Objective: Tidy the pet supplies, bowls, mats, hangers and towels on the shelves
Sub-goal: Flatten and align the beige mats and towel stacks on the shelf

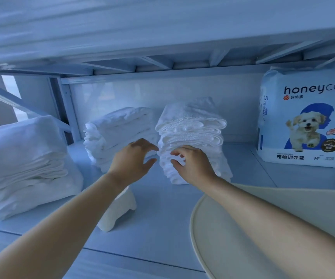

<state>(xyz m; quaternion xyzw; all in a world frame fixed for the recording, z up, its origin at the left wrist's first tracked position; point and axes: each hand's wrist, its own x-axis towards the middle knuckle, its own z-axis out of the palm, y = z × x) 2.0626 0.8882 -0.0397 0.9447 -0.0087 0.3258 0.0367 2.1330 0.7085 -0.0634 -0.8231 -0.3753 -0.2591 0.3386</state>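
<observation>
Shelf (162,208): holds white folded towels in separate stacks.
Right stack (192,127): upright at mid-shelf, just beside middle stack (118,129).
Right hand (192,164): fingers curled into the Right stack's front folds, thumb opposed, pinching layers.
Left hand (132,160): fingers spread, loose, holding nothing; fingertips at the Right stack's left edge, contact uncertain.
Pet pad pack (301,121): standing far right.

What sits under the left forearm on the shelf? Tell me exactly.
A cream plastic footed stand rests on the pale shelf board. The left forearm covers its top, so whether it holds anything cannot be seen.
</observation>
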